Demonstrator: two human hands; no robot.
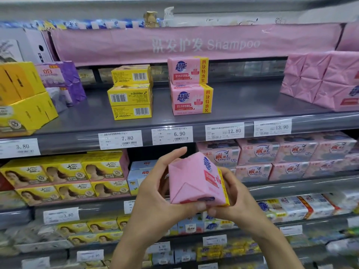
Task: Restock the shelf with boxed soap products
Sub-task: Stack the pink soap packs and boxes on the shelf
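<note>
A pink wrapped soap pack [196,181] with a yellow edge is held in front of the shelves, its folded end facing me. My left hand [159,191] grips its left side and underside, fingers curled behind it. My right hand [231,199] grips its right side and bottom corner. Above, on the grey shelf [242,101], two identical pink packs [190,85] stand stacked near the middle. To their left is a stack of three yellow soap boxes [131,92].
A large block of pink packs [322,80] fills the shelf's right end; yellow boxes [21,98] and purple packs [64,80] crowd its left. Price tags [172,135] line the shelf edge. Bare shelf lies between the pink stack and the right block. Lower shelves hold several more soaps.
</note>
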